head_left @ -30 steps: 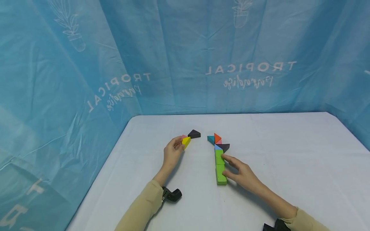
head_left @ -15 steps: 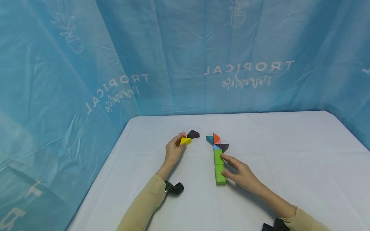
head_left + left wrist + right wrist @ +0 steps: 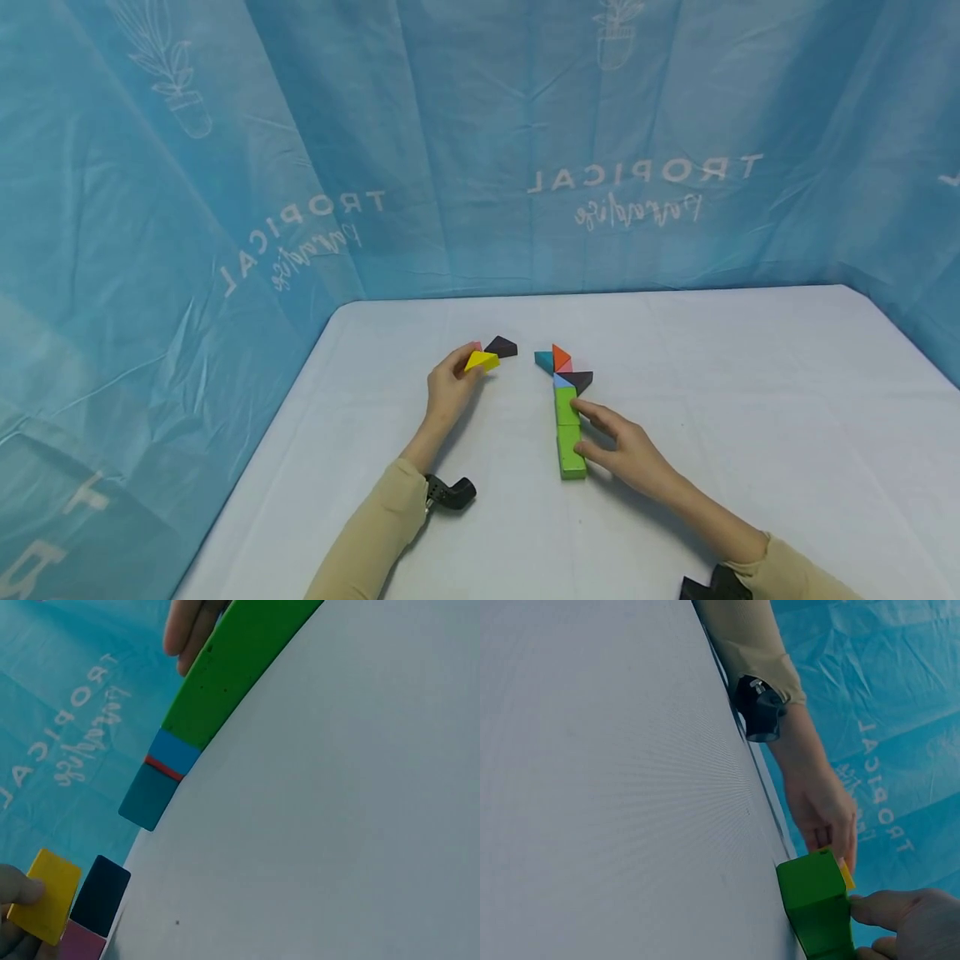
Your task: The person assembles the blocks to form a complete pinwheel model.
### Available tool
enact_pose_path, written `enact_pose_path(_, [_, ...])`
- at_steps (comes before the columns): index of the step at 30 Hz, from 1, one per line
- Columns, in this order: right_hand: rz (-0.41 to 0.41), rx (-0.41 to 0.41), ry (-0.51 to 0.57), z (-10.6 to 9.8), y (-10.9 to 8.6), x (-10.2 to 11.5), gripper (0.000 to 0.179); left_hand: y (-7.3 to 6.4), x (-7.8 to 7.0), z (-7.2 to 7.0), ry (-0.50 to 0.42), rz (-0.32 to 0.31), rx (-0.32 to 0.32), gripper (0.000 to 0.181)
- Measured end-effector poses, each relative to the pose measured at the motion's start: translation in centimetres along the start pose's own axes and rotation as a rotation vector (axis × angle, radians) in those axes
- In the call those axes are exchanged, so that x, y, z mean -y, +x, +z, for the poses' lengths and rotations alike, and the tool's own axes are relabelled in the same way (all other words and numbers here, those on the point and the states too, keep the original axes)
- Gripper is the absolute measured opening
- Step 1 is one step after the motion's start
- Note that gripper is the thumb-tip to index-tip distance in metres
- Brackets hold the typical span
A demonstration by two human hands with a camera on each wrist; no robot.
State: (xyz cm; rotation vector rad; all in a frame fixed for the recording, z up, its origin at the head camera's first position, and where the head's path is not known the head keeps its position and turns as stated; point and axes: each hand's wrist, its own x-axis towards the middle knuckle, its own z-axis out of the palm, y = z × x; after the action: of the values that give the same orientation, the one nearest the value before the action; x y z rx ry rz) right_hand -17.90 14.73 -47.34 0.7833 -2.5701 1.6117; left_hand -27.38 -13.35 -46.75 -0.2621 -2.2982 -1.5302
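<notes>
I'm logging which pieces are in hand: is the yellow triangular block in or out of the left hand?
In: the left hand pinches the yellow triangular block, its thumb on one face in the left wrist view.

Your left hand has turned the yellow block — steeply slanted a second ago, now nearly level.

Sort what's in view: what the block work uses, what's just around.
Block work:
yellow block, in left hand
green blocks, touching right hand
adjoining blue piece, dark triangle, pink piece, orange triangle, teal triangle
probably separate dark block, separate pink block

Just around:
blue curtain
black wrist devices
white tabletop
</notes>
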Motion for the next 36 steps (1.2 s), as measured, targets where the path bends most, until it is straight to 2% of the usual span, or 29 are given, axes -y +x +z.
enact_pose_path(5, [0.005, 0.0, 0.0, 0.0, 0.0, 0.0, 0.06, 0.2, -0.6, 0.8, -0.03, 0.03, 0.077, 0.037])
enact_pose_path(11, [-0.003, 0.005, 0.007, -0.1, 0.2, 0.0, 0.059, 0.7, -0.7, 2.5, -0.007, 0.049, 0.18, 0.036])
enact_pose_path(15, [0.019, 0.013, 0.014, 0.0, 0.1, 0.0, 0.06, 1.0, -0.7, 3.7, -0.002, 0.068, 0.193, 0.035])
enact_pose_path(21, [0.027, 0.004, 0.001, 0.0, 0.1, -0.1, 0.061, 1.5, -0.8, 4.9, 0.007, 0.064, 0.219, 0.036])
enact_pose_path(30, [0.027, 0.002, 0.006, 0.0, 0.1, -0.2, 0.062, 1.9, -0.7, 5.4, 0.019, 0.094, 0.241, 0.037])
enact_pose_path(36, [0.033, 0.006, 0.006, 0.0, 0.1, -0.1, 0.062, 1.7, -0.2, 5.6, 0.031, 0.075, 0.277, 0.037])
